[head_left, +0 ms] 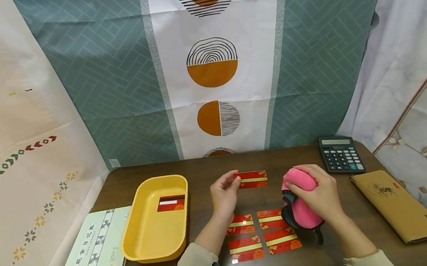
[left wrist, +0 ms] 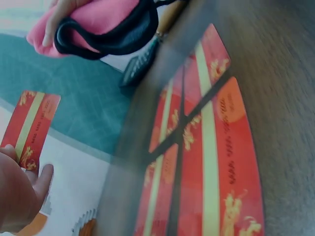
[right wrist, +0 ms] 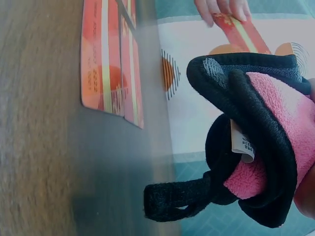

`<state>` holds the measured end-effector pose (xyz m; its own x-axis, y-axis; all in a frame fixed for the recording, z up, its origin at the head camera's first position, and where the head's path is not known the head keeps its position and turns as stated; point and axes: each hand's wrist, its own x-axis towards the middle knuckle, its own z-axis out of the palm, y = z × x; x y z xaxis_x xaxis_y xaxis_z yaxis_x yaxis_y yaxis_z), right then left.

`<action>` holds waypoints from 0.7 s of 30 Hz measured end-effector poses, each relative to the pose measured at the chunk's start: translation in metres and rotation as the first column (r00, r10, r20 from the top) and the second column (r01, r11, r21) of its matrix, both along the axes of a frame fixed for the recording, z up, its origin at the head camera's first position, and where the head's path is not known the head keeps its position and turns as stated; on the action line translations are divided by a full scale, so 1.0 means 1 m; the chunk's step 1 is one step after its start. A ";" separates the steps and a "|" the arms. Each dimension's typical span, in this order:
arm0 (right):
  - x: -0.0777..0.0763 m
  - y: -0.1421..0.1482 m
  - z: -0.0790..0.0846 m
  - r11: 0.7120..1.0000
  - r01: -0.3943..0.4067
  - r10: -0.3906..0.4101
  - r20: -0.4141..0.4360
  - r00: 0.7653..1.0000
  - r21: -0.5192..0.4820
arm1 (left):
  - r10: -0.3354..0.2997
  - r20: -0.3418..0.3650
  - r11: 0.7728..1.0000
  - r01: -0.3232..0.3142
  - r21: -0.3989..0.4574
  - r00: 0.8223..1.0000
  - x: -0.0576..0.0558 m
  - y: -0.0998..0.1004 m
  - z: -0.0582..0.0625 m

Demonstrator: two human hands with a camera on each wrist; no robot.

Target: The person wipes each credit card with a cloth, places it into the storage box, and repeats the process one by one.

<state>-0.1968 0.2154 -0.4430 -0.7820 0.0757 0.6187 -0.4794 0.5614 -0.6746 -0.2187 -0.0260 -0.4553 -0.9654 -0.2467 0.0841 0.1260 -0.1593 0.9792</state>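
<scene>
My left hand [head_left: 224,194] pinches a red card [head_left: 252,179] with a yellow stripe by its left end, held up above the table. In the left wrist view that card [left wrist: 34,125] shows gold figures and embossed digits. My right hand [head_left: 322,192] grips a bunched pink cloth [head_left: 306,211] with black edging; a black hanging loop [right wrist: 177,199] and a small white label [right wrist: 241,142] show in the right wrist view. Between and below the hands, several similar red cards [head_left: 246,248] lie in a two-by-two block on the table.
A yellow tray [head_left: 154,252] on the left holds one red card [head_left: 171,203] with a white strip. Beyond it lies a pale green folder [head_left: 91,257]. On the right are a black calculator [head_left: 341,155] and a tan zipped pouch [head_left: 398,206]. Patterned cloth hangs behind the brown table [head_left: 210,163].
</scene>
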 end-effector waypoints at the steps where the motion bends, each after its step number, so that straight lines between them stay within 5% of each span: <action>1: 0.000 -0.001 0.001 1.000 -0.007 0.007 -0.008 1.000 -0.001 | -0.005 -0.005 1.000 0.005 0.017 1.000 -0.001 0.000 -0.001; 8: 0.001 -0.011 0.012 0.999 -0.050 0.050 -0.043 0.998 -0.001 | -0.049 -0.021 0.993 0.051 0.103 0.999 0.007 -0.002 0.017; 15: 0.004 -0.032 0.032 0.990 -0.141 0.139 -0.081 0.987 -0.022 | -0.066 -0.062 0.996 0.070 0.060 0.996 0.014 -0.001 0.030; 21: 0.002 -0.044 0.042 0.985 -0.170 0.166 -0.130 0.977 -0.016 | -0.161 -0.097 0.985 0.166 0.045 0.982 0.021 -0.005 0.040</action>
<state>-0.1947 0.1713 -0.4008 -0.6997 -0.0324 0.7137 -0.6484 0.4482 -0.6153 -0.1980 -0.0313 -0.4155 -0.9817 -0.0930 0.1663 0.1840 -0.2363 0.9541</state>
